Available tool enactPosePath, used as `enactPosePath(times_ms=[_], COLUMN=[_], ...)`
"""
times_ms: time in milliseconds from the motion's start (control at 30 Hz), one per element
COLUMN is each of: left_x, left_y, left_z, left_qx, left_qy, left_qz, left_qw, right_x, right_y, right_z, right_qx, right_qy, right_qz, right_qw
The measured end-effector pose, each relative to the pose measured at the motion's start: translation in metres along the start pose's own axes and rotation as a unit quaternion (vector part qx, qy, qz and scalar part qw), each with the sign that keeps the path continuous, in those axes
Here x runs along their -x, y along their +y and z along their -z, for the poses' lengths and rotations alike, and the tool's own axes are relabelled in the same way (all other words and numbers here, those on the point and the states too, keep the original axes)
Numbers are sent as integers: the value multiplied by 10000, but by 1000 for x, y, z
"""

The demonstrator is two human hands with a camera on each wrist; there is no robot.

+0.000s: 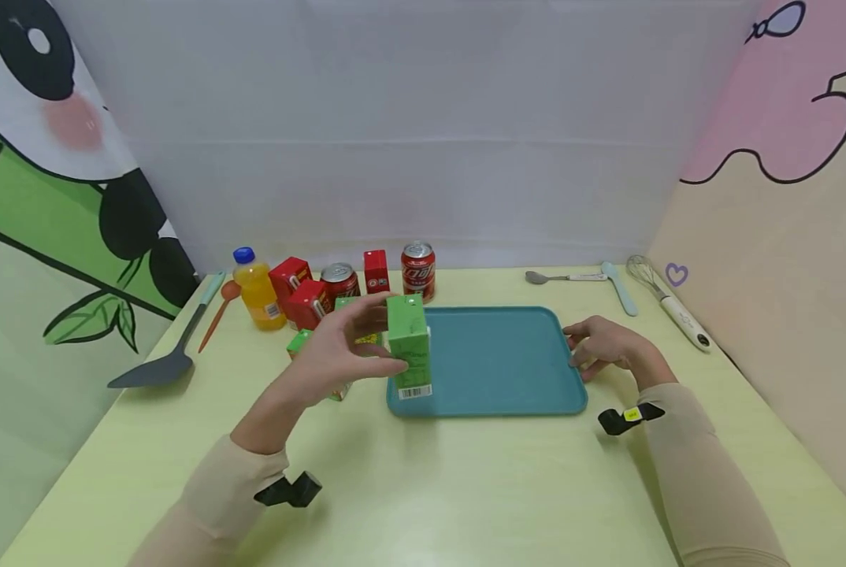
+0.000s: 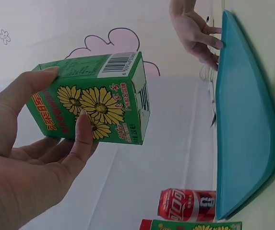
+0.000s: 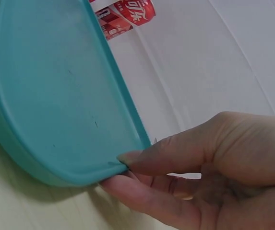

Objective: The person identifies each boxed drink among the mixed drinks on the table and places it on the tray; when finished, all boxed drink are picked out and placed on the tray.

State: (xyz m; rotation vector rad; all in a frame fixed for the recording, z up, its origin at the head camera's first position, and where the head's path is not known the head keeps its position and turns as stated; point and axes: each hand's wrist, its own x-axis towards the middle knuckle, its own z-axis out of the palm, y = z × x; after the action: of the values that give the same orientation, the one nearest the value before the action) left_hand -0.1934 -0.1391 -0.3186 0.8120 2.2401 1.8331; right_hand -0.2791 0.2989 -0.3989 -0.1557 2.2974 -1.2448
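Note:
My left hand grips a green drink carton by its sides, thumb on one face. In the head view it is held above the left end of the blue tray. Yellow flowers and a barcode show on the carton in the left wrist view. My right hand is at the tray's right edge. In the right wrist view its thumb and fingers pinch the tray rim near a corner. Behind my left hand, more green cartons are partly hidden.
At the back left stand an orange juice bottle, red cartons and cola cans. A grey spatula and an orange spoon lie far left. A whisk, a grey spoon and a light-blue utensil lie back right.

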Motion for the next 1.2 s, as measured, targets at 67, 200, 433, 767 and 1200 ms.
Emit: enactPosePath(times_ms=[67,200,433,767,1200], left_x=[-7,-27,-67,-101,-116], left_y=[-3,-16,-49,-78,-86], left_z=[-9,-37,-87,-108,-110], left_qx=[33,178,49,-283,-525], left_qy=[-30,-234,-449,-682,-962], left_qz=[106,167,244,627,855], left_qw=[9999,9994,9987,9953,9903], right_x=[0,0,0,-3,-2], right_y=[-1,-1,0,-3,-4], right_z=[-1,-2,1,-2,-1], right_qx=[-4,9,33,0,64], right_qy=[-11,-39,-66,-24,-27], right_qz=[-35,-105,-3,-51,-51], right_qw=[10000,9999,10000,10000,10000])
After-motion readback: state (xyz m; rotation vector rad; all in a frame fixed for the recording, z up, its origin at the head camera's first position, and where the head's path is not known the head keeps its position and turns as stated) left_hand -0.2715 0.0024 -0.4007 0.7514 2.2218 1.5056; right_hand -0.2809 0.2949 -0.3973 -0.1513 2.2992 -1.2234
